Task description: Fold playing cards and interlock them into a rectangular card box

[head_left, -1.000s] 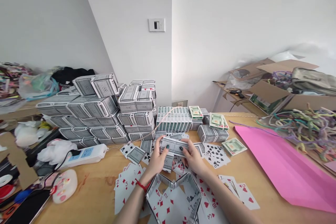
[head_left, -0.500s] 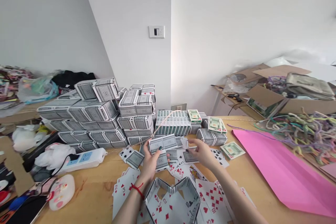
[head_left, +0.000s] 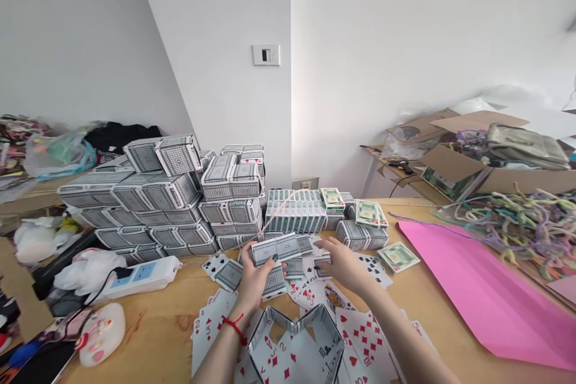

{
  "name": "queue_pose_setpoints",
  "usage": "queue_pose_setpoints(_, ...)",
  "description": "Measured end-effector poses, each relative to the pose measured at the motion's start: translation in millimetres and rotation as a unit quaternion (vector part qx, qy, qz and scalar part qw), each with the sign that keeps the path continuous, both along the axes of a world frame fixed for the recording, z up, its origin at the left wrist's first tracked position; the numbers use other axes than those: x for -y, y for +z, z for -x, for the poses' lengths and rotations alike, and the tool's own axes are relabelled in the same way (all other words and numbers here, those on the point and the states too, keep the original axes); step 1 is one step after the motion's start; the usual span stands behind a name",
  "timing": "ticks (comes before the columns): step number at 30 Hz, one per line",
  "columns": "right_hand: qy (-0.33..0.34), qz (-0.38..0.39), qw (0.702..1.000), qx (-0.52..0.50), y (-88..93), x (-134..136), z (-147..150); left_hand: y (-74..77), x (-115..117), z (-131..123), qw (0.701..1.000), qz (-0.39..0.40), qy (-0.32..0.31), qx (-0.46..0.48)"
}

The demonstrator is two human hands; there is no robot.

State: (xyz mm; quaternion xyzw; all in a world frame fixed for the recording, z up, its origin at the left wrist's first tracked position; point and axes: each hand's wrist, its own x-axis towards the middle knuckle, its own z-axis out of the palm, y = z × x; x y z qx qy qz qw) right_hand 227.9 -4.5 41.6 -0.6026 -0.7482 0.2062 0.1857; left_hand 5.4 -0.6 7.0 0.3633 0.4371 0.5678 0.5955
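My left hand [head_left: 254, 279] is closed on a strip of joined playing cards [head_left: 275, 248], backs toward me, held just above the wooden table [head_left: 162, 327]. My right hand [head_left: 342, 264] hovers to the right of the strip, fingers spread over loose cards [head_left: 315, 264] lying on the table. Close to me stands a heart-shaped frame of cards [head_left: 294, 342] on a base of red-suit cards. Face-up cards [head_left: 369, 336] are scattered around it.
A big stack of card-back boxes [head_left: 171, 192] fills the left rear. Green decks [head_left: 371, 213] and a row of decks [head_left: 294, 213] lie behind my hands. A pink sheet [head_left: 486, 294] lies right, with pipe cleaners [head_left: 508, 216] and cardboard boxes [head_left: 477, 162] beyond. A power strip [head_left: 139, 276] sits left.
My right hand has let go of the card strip and moved right over the loose cards. My left hand keeps the strip and has lifted it slightly.
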Motion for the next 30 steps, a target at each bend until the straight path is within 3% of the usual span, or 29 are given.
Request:
queue_pose_setpoints(4,-0.018,0.050,0.994,0.091,13.0,2.8,-10.7,1.3,0.7,0.4,1.000,-0.004,-0.012,-0.024)
queue_pose_setpoints(7,-0.022,0.081,0.989,0.122,7.0,0.4,-12.2,6.6,2.7,1.3,0.999,-0.006,-0.021,-0.039)
queue_pose_setpoints(11,-0.024,0.058,0.993,0.096,-1.1,-4.8,-12.7,14.0,5.6,3.6,0.994,-0.018,0.000,-0.109)
queue_pose_setpoints(14,-0.020,0.017,0.999,0.027,-1.2,-8.1,-13.7,15.3,5.9,4.5,0.991,-0.028,0.012,-0.134)
queue_pose_setpoints(18,-0.045,-0.020,0.992,-0.112,-2.1,-11.6,-10.7,8.9,2.2,4.0,0.995,-0.032,-0.012,-0.092)
queue_pose_setpoints(20,-0.054,-0.001,0.971,-0.234,-3.5,-12.0,-6.2,3.7,-0.7,3.6,0.996,-0.032,-0.022,-0.075)
queue_pose_setpoints(22,-0.053,0.041,0.929,-0.364,-3.6,-10.8,-0.7,-1.5,-3.4,3.3,0.997,-0.027,-0.024,-0.075)
queue_pose_setpoints(25,-0.040,0.092,0.873,-0.478,-0.9,-6.8,5.9,-6.3,-5.8,3.6,0.996,-0.028,-0.020,-0.088)
queue_pose_setpoints(30,-0.065,0.078,0.864,-0.494,-2.5,-5.7,5.4,-3.8,-5.6,4.8,0.990,-0.065,-0.025,-0.119)
